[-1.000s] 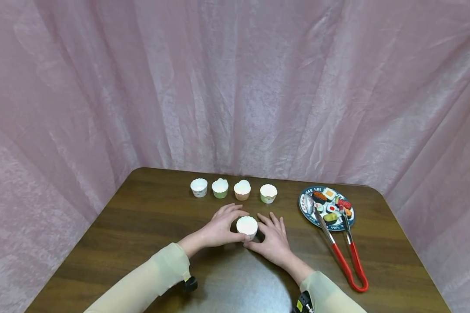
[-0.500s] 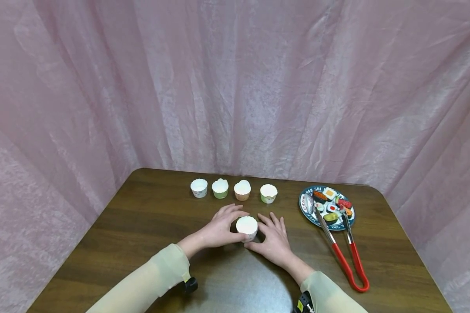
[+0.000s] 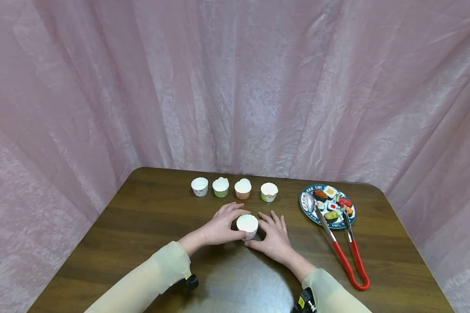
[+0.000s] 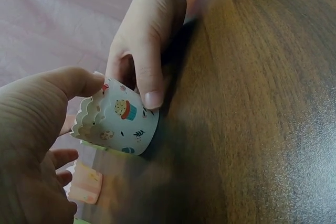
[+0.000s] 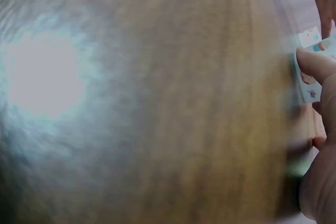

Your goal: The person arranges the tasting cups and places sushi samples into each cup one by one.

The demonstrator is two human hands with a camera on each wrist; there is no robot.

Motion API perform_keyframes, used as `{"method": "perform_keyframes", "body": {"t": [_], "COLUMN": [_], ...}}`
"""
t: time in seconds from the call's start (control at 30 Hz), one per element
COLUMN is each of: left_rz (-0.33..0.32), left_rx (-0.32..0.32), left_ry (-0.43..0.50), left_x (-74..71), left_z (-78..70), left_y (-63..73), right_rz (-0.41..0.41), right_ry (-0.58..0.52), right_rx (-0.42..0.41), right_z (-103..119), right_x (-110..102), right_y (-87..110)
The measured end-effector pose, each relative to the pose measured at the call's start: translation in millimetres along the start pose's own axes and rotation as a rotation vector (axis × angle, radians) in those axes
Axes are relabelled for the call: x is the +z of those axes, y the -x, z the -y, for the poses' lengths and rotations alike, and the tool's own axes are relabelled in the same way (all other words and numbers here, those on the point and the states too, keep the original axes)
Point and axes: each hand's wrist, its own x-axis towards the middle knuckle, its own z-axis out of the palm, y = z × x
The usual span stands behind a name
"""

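A white paper baking cup stands upright on the wooden table between both hands. Small cupcake and leaf prints cover its side in the left wrist view, and its rim is scalloped. My left hand pinches the cup from the left, thumb and forefinger near the rim. From the other side, my right hand holds it low, with the thumb against the wall close to the base. In the right wrist view, the right hand covers part of the same printed cup at the right edge.
Behind the hands stands a row of baking cups: white, green, orange and another green. At the right, a blue-rimmed plate bears several sushi pieces. Red-handled tongs lean across it. A pink curtain hangs behind.
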Motion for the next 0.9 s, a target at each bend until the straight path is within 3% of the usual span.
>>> {"method": "perform_keyframes", "body": {"t": [0.3, 0.57, 0.9], "left_rz": [0.018, 0.010, 0.016], "left_rx": [-0.002, -0.003, 0.011], "left_ry": [0.004, 0.008, 0.012], "left_x": [-3.7, -7.2, -6.3], "left_z": [1.7, 3.0, 4.4], "left_y": [1.6, 1.2, 1.6], "right_rz": [0.040, 0.020, -0.005], "right_ry": [-0.118, -0.318, -0.332], "right_rx": [-0.032, -0.017, -0.008], "right_z": [-4.9, -6.2, -7.3], "right_x": [-9.3, -16.6, -13.3], "right_y": [2.1, 2.3, 3.5]}}
